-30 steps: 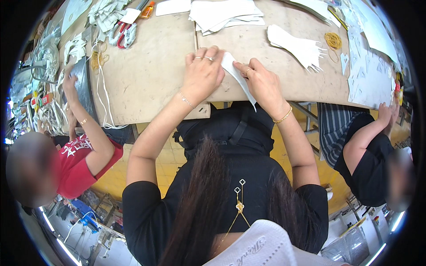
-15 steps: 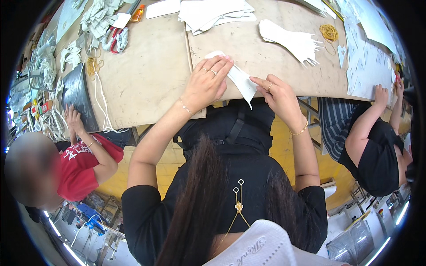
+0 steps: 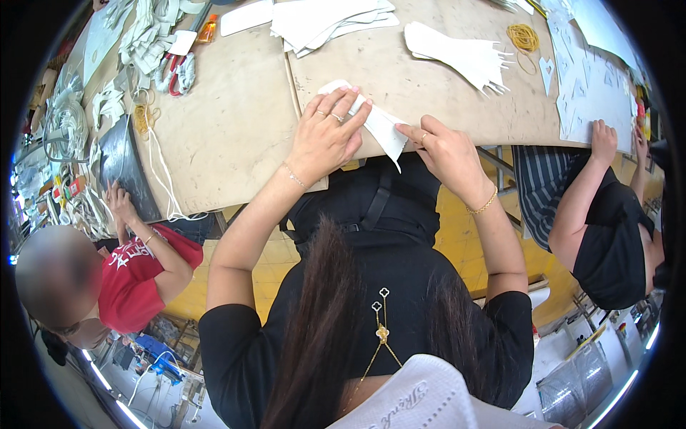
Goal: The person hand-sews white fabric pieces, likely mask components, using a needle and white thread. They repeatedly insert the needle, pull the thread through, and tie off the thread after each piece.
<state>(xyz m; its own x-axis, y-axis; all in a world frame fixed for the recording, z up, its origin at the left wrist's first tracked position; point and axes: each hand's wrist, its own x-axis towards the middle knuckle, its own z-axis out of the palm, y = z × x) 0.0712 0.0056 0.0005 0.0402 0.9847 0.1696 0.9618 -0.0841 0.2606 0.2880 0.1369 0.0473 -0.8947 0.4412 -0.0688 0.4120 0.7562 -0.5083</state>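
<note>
At the near edge of the table lies a white flat cut piece (image 3: 386, 134), long, with a flared, toothed end that hangs over the edge. My left hand (image 3: 330, 134) presses on its narrower far part with fingers laid across it, hiding some of it. My right hand (image 3: 449, 156) is at the flared end, index finger and thumb at its toothed corner, the other fingers curled. Beyond my hands rests a stack of white cut pieces (image 3: 332, 25). To the right of that is a fanned bundle of white pieces (image 3: 454, 53) with narrow, strip-like ends.
Yellow rubber bands (image 3: 522, 38) and a pale sheet (image 3: 589, 93) lie at the right. Left are red-handled cutters (image 3: 174, 74), an orange bottle (image 3: 207, 28), a dark board (image 3: 127, 164) and white cord (image 3: 158, 168). People sit on both sides, a red-shirted person (image 3: 139, 282) at left.
The view has shifted slightly, so the table things appear a little higher and further left. Both hands keep their places on the white piece, with the right fingers still at its toothed end.
</note>
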